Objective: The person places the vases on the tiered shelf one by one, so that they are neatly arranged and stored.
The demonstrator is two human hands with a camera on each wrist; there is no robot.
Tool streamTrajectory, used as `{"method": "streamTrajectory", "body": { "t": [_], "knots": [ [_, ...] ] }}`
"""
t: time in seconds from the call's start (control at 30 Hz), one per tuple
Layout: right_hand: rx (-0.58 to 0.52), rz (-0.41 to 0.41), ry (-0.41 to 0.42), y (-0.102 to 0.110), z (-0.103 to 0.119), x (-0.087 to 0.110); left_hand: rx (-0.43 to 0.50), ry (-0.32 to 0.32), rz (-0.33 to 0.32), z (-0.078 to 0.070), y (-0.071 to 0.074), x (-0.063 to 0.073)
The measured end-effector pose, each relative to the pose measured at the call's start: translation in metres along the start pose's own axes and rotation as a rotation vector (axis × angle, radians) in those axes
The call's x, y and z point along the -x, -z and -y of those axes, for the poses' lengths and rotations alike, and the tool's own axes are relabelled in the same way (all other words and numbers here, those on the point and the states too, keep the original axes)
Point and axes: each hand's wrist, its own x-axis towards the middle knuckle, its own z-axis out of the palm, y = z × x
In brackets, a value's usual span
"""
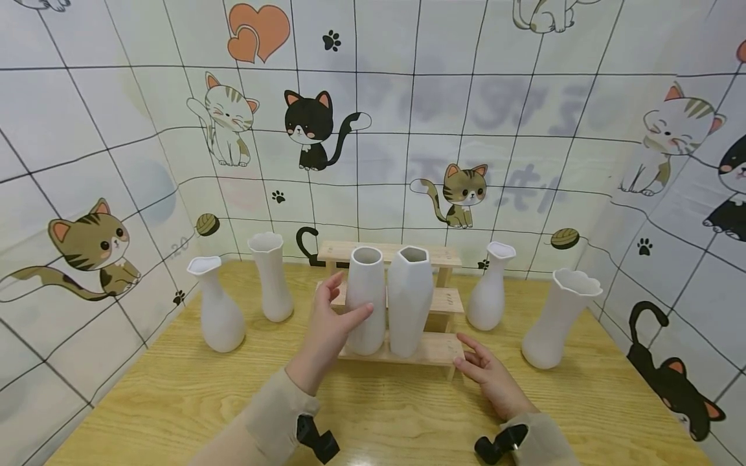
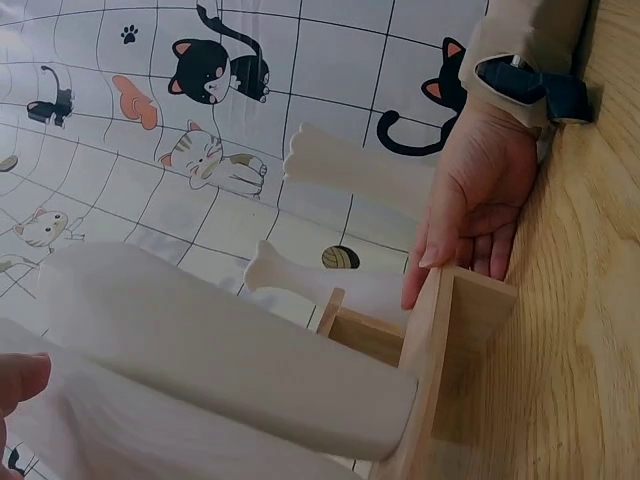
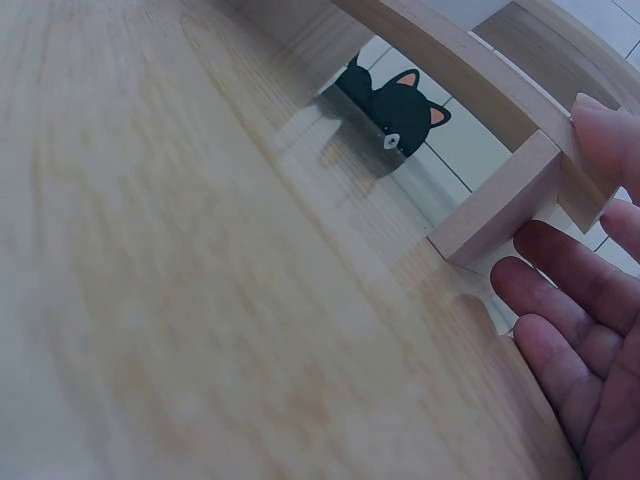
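Two tall white vases stand side by side on the lowest step of a wooden stepped stand (image 1: 431, 349). The left one, a round-mouthed vase (image 1: 366, 336), has my left hand (image 1: 323, 330) at its side. That thumb lies across the vase's front, while the other fingers are spread along its left. Beside it is the vase with an angular mouth (image 1: 410, 304). At the stand's right end, my right hand (image 1: 492, 382) pinches the lowest step's edge. In the left wrist view, the right thumb (image 2: 440, 230) rests on top of that board.
Two white vases stand left of the stand: a narrow-necked vase (image 1: 221, 323) and a straighter vase (image 1: 275, 291). On the right are a slim-necked vase (image 1: 488, 298) and a wavy-rimmed vase (image 1: 550, 330). Cat-printed sheeting (image 1: 384, 155) backs the wooden table (image 1: 396, 421).
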Motion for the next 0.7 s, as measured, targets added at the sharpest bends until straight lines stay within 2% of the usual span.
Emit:
{"method": "streamTrajectory", "body": {
  "t": [0.13,0.3,0.47,0.6,0.7],
  "knots": [
    [0.0,-0.003,0.006,0.0,-0.001,0.0,-0.004,-0.01,-0.052,0.006,0.022,0.004],
    [-0.002,-0.002,0.015,0.0,-0.002,-0.001,0.017,-0.04,-0.156,0.015,0.055,0.002],
    [-0.007,0.004,0.016,0.0,-0.003,-0.002,0.011,-0.031,-0.25,0.021,0.085,0.0],
    [-0.005,0.0,0.014,0.0,-0.003,-0.002,-0.013,-0.041,-0.359,0.023,0.104,0.002],
    [-0.004,-0.003,0.013,0.0,-0.003,-0.001,0.006,-0.07,-0.461,0.024,0.112,0.002]
  ]
}}
